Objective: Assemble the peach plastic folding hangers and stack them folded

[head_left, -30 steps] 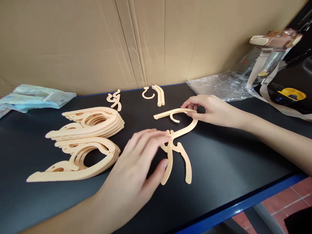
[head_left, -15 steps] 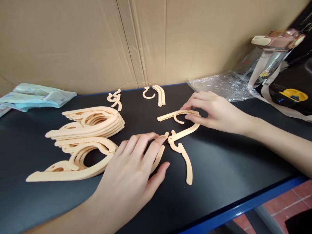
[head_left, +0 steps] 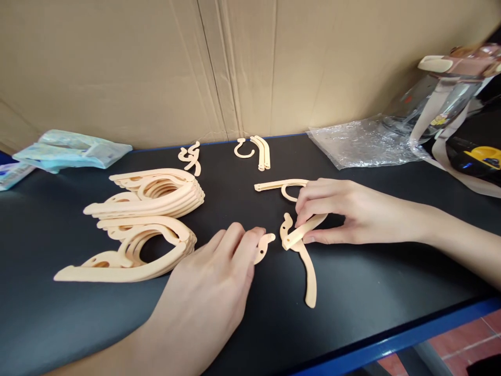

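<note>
My left hand [head_left: 211, 277] is closed on a cream plastic hanger piece [head_left: 264, 247]. Only its rounded end with a small hole shows past the fingertips. My right hand [head_left: 338, 211] pinches a straight cream hanger arm [head_left: 306, 231] between thumb and fingers. The near end of that arm overlaps a curved hanger piece [head_left: 309, 271] lying on the table. Partly under my right hand's fingers are another hanger arm [head_left: 274, 185] and a hook [head_left: 288, 192]. Left of my left hand lie stacked folded hangers [head_left: 172, 245] in two overlapping piles.
At the back of the black table [head_left: 371, 282] lie loose curved pieces [head_left: 192, 157], a hook [head_left: 243, 151] and arms [head_left: 261, 152]. Clear plastic wrap [head_left: 352, 143] and a strapped bottle [head_left: 446, 99] stand right; a bluish packet [head_left: 74, 150] lies left. Cardboard [head_left: 136, 68] rises behind.
My right hand has come nearer and closed on the hanger arm. My left hand's fingers have drawn together around its piece, whose holed end now shows. The view has shifted slightly.
</note>
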### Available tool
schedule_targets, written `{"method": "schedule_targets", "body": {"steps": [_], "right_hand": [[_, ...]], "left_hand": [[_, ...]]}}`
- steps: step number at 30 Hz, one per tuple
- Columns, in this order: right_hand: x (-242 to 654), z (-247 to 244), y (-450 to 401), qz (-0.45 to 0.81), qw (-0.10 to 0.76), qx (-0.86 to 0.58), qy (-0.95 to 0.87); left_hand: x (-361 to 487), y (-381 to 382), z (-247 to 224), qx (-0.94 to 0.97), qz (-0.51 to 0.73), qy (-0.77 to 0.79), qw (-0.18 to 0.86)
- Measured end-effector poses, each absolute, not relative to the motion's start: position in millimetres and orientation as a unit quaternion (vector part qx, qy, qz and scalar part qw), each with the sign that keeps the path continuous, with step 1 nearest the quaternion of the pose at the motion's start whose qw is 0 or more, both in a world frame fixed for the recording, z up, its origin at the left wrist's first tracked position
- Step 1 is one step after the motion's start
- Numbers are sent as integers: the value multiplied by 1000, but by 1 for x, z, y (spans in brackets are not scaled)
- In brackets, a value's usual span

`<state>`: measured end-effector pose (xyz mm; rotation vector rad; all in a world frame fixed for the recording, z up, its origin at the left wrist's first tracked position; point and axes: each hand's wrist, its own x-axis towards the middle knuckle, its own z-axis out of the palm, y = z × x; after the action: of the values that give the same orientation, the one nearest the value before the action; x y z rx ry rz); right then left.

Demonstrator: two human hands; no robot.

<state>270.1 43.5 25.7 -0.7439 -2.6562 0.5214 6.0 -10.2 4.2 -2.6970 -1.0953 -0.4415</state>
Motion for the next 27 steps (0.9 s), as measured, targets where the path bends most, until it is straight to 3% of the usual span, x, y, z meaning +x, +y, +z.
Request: {"method": "schedule_targets", "body": {"steps": [13, 27], "right_hand": [[263, 29, 35, 236, 159, -243, -927], [259, 25, 30, 227, 158, -223, -935]], "left_hand": [[8, -6, 1, -924, -176, -333, -70], [12, -6, 2, -929, -178, -324, 12]]}}
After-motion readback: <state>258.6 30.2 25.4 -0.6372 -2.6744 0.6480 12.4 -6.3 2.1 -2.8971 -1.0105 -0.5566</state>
